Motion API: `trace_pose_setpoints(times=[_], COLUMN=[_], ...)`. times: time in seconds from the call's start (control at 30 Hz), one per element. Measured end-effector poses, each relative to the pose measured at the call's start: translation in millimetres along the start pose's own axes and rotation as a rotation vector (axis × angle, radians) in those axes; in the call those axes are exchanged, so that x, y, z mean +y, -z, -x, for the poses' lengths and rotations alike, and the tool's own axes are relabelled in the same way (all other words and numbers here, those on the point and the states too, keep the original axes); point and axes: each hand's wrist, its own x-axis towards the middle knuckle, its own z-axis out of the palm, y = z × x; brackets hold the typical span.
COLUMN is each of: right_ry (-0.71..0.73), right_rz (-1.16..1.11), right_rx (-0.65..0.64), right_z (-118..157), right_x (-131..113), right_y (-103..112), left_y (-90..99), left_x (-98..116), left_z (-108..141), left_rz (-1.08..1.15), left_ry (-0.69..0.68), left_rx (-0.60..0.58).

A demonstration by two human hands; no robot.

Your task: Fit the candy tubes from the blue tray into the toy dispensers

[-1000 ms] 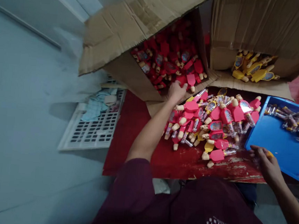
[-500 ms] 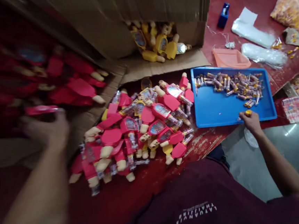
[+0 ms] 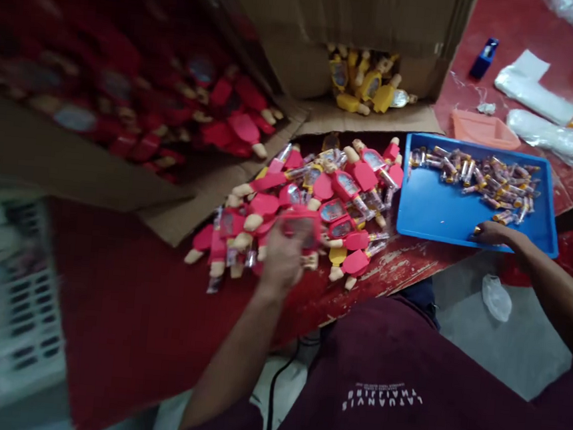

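Observation:
My left hand (image 3: 283, 258), a little blurred, is closed around a red plastic toy (image 3: 301, 226) with a dark window, above the front of the pile. That pile holds red toys with beige ends (image 3: 264, 206), some with clear tubes attached and a few yellow ones among them. My right hand (image 3: 496, 235) is at the near edge of a blue tray (image 3: 426, 220). Its fingers pinch a small tube with an orange cap (image 3: 476, 229), mostly hidden. Along the tray's far side lie several small clear tubes with orange caps (image 3: 500, 183).
Cardboard boxes hold red toys (image 3: 244, 127) at left and yellow toys (image 3: 371, 85) at the back. Behind the tray are an orange scoop (image 3: 484, 130), plastic bags (image 3: 538, 90) and a blue tape dispenser (image 3: 484, 58). A white crate (image 3: 22, 312) stands at lower left.
My left hand has come right, out of the left box, carrying a red toy to over the pile. My right hand stays by the tray with its tube; the view has swung left.

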Motion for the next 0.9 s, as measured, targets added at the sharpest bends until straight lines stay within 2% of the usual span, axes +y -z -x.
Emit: trace_pose_setpoints(times=[0.07, 0.1, 0.2, 0.27, 0.33, 0.4, 0.47, 0.53, 0.7, 0.9], right_ry=[0.073, 0.140, 0.412, 0.530, 0.590, 0.632, 0.665, 0.689, 0.805, 0.749], right_rz=[-0.071, -0.189, -0.784, -1.033, -1.144, -1.189, -1.191, -1.122, -0.846, -0.808], right_rx=[0.044, 0.101, 0.247, 0.200, 0.119, 0.025, -0.053, -0.074, 0.016, 0.116], right_z=[7, 15, 56, 89, 116, 134, 143, 146, 150, 154], right_x=[-22, -37, -95, -136, -169, -191, -200, -203, -200, -196], right_y=[8, 10, 10, 4, -2, -9, -15, -20, -29, -51], left_y=[-22.2, -30.7, -47.5, -53.2, -55.4, -54.9, -52.3, -48.6, -40.3, -41.6], left_x=[-24, -33, -48, -51, -50, -47, -44, -42, -44, -54], left_z=[14, 20, 34, 43, 53, 61, 68, 73, 84, 96], left_rz=[-0.016, -0.041, -0.160, -0.238, -0.303, -0.373, -0.432, -0.451, -0.575, -0.898], left_ry=[0.002, -0.013, -0.095, -0.124, -0.138, -0.163, -0.196, -0.214, -0.289, -0.436], left_rx=[-0.079, -0.138, -0.279, -0.324, -0.354, -0.355, -0.348, -0.355, -0.386, -0.334])
